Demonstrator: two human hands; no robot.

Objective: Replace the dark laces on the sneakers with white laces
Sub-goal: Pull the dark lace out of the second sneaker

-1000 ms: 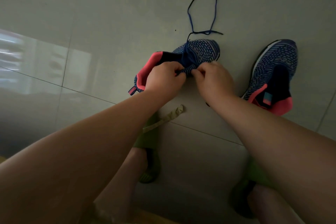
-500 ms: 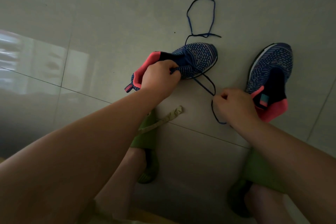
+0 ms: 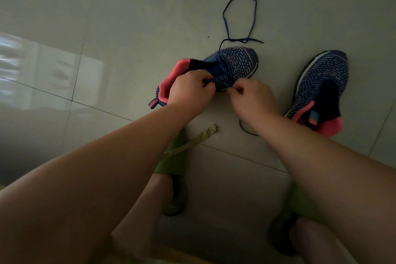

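While the left hand [image 3: 190, 90] is gripping the near sneaker [image 3: 227, 66] at its throat, fingers curled over the dark lace [image 3: 240, 19], the right hand [image 3: 252, 98] is pinching the same lace just at the shoe's four o'clock side. The lace's loose loop is lying on the tiled floor [image 3: 128, 17] at twelve o'clock of the toe. The second sneaker [image 3: 323, 83] is sitting unlaced at three o'clock, apart from both hands.

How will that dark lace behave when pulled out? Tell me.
The dark lace probably handles limp: its free part lies in a loose loop on the floor. It likely weighs almost nothing, being thin. It may drag at the sneaker, so the left hand steadying it seems wise.
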